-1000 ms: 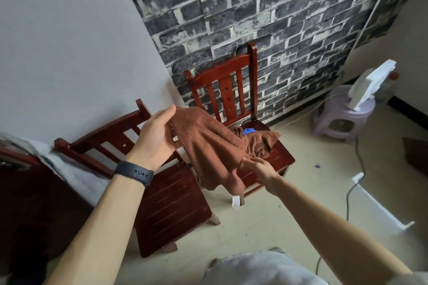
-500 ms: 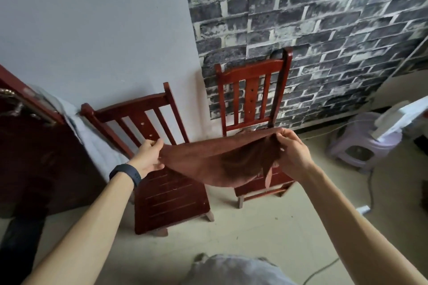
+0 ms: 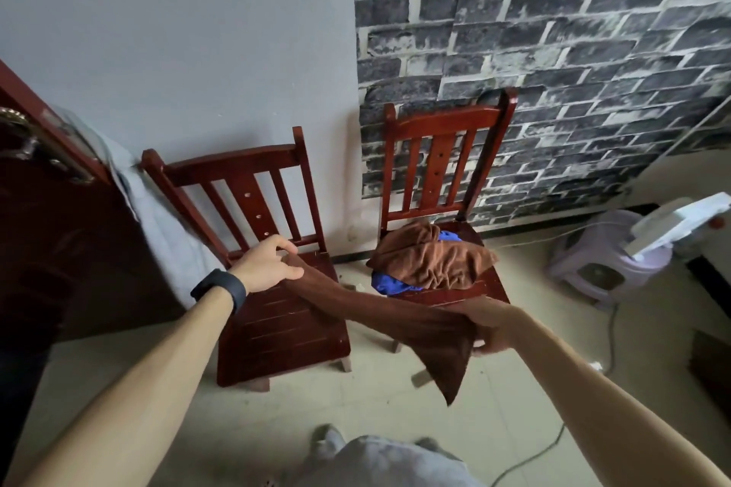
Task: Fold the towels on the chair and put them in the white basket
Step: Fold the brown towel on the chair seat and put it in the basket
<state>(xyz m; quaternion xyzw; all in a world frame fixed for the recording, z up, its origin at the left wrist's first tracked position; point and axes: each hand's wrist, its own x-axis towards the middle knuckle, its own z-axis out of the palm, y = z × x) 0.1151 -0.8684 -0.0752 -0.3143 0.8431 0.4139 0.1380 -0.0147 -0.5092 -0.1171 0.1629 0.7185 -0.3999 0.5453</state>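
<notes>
Over at nine o'clock of the view a dark door (image 3: 47,249) stands with a grey cloth (image 3: 158,217) draped beside it, and just to its three o'clock is the left chair (image 3: 277,328), its slatted seat bare. Above the back of that seat the left hand (image 3: 269,267) pinches one corner of the held towel (image 3: 379,308) between thumb and curled fingers. From there the brown cloth stretches toward four o'clock, across the gap between the two chairs, to the right hand (image 3: 490,324), which grips the other end with fingers curled under it. A loose corner hangs from that hand toward six o'clock, clear of the floor (image 3: 356,427). Behind the span, at twelve o'clock of the right hand, the right chair (image 3: 447,154) carries what is left to fold: a crumpled brown towel (image 3: 431,261) lying over a blue towel (image 3: 389,283). At three o'clock a pale stool (image 3: 593,253) holds something white that I cannot identify; no white basket shows plainly.

The step in hand looks like spreading the towel for its first fold. To do it well, each hand should find a true corner along one edge, since the right end seems bunched rather than held by its corner. Even tension would let the cloth hang flat. Laying it on the bare seat at nine o'clock would likely give a cleaner crease than folding in the air. The dangling corner should be kept off the floor.
</notes>
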